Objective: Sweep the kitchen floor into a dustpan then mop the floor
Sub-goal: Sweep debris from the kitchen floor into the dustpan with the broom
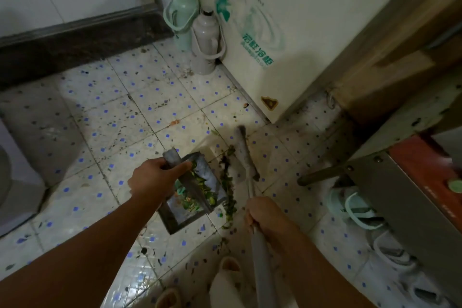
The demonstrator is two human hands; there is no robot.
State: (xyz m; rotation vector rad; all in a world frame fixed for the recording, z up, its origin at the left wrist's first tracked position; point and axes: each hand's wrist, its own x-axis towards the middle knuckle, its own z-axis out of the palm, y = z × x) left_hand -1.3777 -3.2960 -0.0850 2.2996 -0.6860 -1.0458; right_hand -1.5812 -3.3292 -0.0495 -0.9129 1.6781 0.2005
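Note:
A metal dustpan (186, 215) rests on the speckled tile floor (130, 117) in the middle of the head view, with green vegetable scraps (200, 190) inside it. My left hand (156, 177) grips the dustpan's handle at its upper end. My right hand (265, 215) is closed around the grey broom handle (261, 265). The broom head (243, 155) lies on the floor just right of the dustpan's open edge. A line of green scraps (228, 182) sits between the broom head and the dustpan.
A white freezer (287, 40) stands at the back right, with two thermos flasks (200, 30) beside it. Sandals and shoes (357, 210) lie under a cabinet (412, 190) at the right. A dark threshold (75, 45) runs along the back left. My slippered feet (225, 280) are at the bottom.

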